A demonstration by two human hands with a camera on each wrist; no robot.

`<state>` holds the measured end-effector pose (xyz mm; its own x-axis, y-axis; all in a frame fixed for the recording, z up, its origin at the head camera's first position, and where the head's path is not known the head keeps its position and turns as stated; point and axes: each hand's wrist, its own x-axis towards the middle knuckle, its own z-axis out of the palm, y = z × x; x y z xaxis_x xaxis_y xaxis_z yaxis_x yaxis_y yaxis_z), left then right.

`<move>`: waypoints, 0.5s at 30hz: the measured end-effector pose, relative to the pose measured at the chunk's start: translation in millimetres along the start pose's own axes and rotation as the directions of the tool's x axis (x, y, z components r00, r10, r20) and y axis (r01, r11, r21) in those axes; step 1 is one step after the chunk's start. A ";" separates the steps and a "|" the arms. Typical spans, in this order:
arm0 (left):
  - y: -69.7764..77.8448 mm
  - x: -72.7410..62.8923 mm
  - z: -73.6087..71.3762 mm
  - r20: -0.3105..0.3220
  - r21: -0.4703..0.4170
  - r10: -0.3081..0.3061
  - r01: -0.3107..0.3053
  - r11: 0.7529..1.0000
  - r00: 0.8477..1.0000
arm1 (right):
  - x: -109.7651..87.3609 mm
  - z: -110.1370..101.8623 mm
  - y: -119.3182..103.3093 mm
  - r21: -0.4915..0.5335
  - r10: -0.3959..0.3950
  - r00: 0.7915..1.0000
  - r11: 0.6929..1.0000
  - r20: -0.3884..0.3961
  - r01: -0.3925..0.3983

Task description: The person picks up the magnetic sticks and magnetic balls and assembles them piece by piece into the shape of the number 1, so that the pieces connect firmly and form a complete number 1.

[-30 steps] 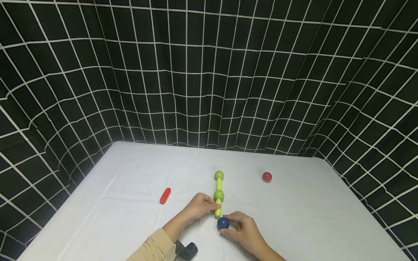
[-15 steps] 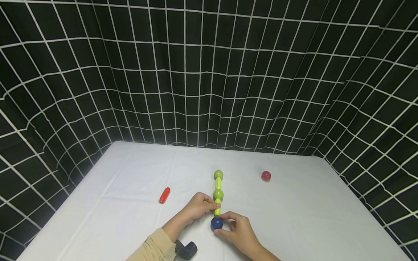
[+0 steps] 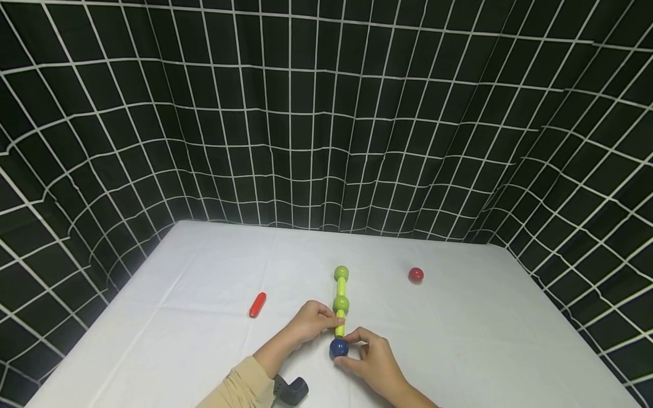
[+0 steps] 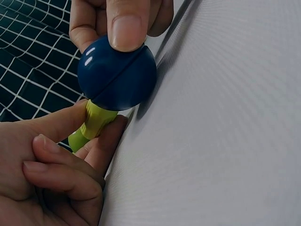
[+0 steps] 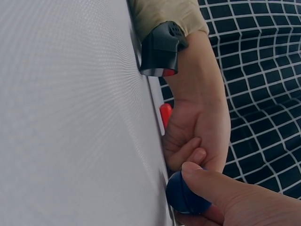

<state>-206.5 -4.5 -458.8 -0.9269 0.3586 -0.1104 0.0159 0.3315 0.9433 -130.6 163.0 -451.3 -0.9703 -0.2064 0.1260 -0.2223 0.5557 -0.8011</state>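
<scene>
A chain of two green balls and two yellow-green rods runs away from me on the white table. My left hand (image 3: 314,323) pinches the nearer yellow-green rod (image 4: 98,118) between thumb and fingers. At that rod's near end sits a blue ball (image 3: 339,348), which my right hand (image 3: 373,362) holds between thumb and index finger. In the left wrist view a seam crosses the blue ball, and the rod meets its underside there. Beyond the left hand are the middle green ball (image 3: 341,304), the far rod (image 3: 341,286) and the far green ball (image 3: 341,273).
A red rod (image 3: 257,305) lies on the table to the left of the chain. Farther back on the right is a red ball (image 3: 416,275). The white table (image 3: 459,340) is bounded by a dark gridded curtain (image 3: 326,113). A black wrist camera (image 3: 292,391) is on the left wrist.
The right hand has brought the blue ball left, from just beside the near rod's end to right against it. Over the last half second both hands stay almost still.
</scene>
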 end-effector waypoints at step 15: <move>-0.1 -0.8 -0.6 0.008 0.012 0.004 -0.004 1.000 1.000 | 4.1 -1.8 -1.1 0.023 0.022 1.000 0.999 -0.002 -0.022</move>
<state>-206.0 -5.3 -458.7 -0.9239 0.3667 -0.1095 0.0237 0.3405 0.9400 -134.5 163.0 -448.8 -0.9751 -0.1928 0.1092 -0.1985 0.5412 -0.8172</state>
